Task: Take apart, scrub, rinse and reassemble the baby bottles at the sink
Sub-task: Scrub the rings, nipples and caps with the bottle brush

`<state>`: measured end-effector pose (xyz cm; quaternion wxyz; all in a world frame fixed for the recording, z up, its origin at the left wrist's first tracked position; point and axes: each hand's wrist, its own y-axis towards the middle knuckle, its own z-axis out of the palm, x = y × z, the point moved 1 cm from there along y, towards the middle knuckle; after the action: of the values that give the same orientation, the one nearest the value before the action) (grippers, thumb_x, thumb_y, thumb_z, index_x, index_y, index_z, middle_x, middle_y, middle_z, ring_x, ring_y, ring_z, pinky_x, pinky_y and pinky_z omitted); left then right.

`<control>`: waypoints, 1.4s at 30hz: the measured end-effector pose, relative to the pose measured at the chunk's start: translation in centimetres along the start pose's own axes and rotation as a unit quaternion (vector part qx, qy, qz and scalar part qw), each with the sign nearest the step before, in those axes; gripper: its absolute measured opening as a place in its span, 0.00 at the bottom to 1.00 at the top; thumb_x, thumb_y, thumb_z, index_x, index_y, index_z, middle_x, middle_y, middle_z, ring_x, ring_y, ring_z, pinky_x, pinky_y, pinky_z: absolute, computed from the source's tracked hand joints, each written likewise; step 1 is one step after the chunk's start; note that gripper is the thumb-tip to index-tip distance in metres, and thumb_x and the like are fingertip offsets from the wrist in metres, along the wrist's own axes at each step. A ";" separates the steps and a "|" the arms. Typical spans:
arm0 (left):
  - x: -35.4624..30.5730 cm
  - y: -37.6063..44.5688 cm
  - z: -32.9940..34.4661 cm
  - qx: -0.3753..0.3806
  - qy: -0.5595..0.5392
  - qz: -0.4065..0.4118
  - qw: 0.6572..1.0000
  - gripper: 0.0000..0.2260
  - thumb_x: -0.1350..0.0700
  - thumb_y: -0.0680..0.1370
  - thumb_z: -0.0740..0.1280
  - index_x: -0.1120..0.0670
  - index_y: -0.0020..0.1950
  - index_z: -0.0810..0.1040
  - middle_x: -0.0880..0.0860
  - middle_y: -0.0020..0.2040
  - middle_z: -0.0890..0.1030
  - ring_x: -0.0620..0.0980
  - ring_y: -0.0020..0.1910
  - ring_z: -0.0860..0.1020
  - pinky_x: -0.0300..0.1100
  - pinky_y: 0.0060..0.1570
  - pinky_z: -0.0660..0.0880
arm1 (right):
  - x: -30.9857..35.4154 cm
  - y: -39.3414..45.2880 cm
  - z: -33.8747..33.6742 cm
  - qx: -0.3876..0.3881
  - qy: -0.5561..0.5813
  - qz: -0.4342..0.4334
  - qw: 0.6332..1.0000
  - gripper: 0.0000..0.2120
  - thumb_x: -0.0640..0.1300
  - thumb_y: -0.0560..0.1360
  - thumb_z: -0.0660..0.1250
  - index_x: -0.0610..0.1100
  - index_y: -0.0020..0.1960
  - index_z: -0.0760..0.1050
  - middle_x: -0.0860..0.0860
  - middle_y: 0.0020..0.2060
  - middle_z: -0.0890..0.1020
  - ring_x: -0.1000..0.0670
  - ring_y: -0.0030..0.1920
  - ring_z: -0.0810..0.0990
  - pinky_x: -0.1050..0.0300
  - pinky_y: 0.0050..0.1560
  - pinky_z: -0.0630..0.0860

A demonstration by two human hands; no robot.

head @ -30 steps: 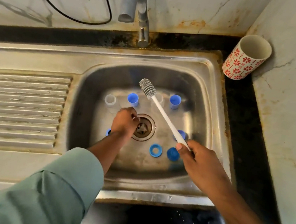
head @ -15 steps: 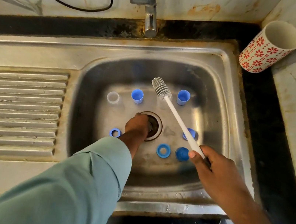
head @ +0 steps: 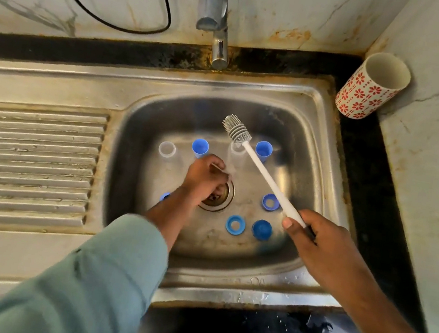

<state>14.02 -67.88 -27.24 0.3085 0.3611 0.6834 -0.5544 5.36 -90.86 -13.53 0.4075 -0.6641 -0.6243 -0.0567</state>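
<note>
Left hand [head: 205,177] is down in the sink [head: 322,182] over the drain [head: 219,195], fingers curled round something small and pale; what it is cannot be made out, possibly a clear teat. Right hand [head: 313,238] grips the end of the white bottle brush [head: 262,170], whose handle slants up to the grey bristle head above the basin, not touching any part. Bottles are already apart: two blue bottles [head: 200,146] and two clear ones [head: 167,148] stand open-mouthed along the back of the basin; blue collar rings [head: 235,224] and a blue cap [head: 262,229] lie on the basin floor right of the drain, another blue piece partly hidden by the left wrist. Tap [head: 213,7] shows no water. Judgement: disassembly done, scrubbing in hand. Next move calls for lifting the held piece clear of the drain and bringing brush head to it.
</note>
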 end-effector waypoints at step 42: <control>-12.6 -15.4 -16.7 0.079 -0.504 0.081 0.856 0.09 0.54 0.81 0.60 0.57 0.45 0.75 0.56 0.39 0.79 0.57 0.46 0.82 0.57 0.57 0.78 | 14.3 -6.3 -0.8 0.221 0.180 -0.003 0.958 0.18 0.59 0.78 0.62 0.45 0.54 0.79 0.49 0.27 0.73 0.52 0.22 0.67 0.60 0.23 0.67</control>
<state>7.67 -55.33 -5.38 0.6251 0.1099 0.3568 -0.6854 3.28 -80.87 -1.69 0.6498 -0.5343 -0.5393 -0.0369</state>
